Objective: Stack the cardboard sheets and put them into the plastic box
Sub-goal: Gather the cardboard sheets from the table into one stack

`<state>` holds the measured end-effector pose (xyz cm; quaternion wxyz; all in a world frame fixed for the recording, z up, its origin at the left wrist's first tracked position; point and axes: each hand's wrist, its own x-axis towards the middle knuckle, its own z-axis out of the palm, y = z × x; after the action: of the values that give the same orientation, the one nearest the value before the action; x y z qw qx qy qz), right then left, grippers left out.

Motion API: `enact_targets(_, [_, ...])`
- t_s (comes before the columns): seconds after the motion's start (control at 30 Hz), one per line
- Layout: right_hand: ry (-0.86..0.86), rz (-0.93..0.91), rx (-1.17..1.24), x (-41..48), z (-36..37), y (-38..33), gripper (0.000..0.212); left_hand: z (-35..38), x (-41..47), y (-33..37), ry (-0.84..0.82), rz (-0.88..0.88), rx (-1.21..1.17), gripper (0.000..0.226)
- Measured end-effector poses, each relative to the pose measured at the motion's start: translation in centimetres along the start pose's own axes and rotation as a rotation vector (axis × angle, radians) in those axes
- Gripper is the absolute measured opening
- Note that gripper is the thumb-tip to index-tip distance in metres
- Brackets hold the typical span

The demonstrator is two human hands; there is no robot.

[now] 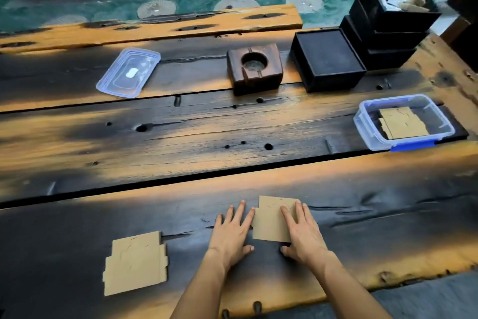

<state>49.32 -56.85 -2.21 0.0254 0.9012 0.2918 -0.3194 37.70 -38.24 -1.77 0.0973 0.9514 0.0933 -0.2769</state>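
Cardboard sheets, tan and flat with notched edges, are partly packed: some lie in the clear blue-latched plastic box [403, 122] at two o'clock, one [135, 263] waits at eight o'clock, another [271, 220] lies under the flat right hand [302, 233], left hand [231, 233] spread beside it.

The table [181, 132] is dark charred wood streaked with orange-gold. The cardboard sheets [135, 263] are plain tan. The plastic box [367, 135] is clear with a blue clip (its lid [128, 72] has a bluish rim). The carpet [196, 3] is green with pale round patterns.
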Motion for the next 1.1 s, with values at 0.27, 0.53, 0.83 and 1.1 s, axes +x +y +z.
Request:
enact_targets(0.27, [-0.025,-0.001,0.071,0.9,-0.2,3.2,0.101,-0.8,2.8,2.1,-0.049,0.043,0.030,0.095])
enact_targets(0.53, [0.019,-0.071,-0.022,1.9,-0.7,3.9,0.108,-0.2,3.6,3.2,-0.050,0.045,0.026,0.091])
enact_targets(0.83, [0.070,-0.120,0.013,2.1,-0.3,3.0,0.101,0.0,3.5,2.8,0.002,0.013,-0.034,0.073])
enact_targets(1.1, [0.109,-0.145,0.018,1.5,-0.4,2.2,0.107,-0.1,2.7,1.5,0.017,0.024,-0.022,0.075])
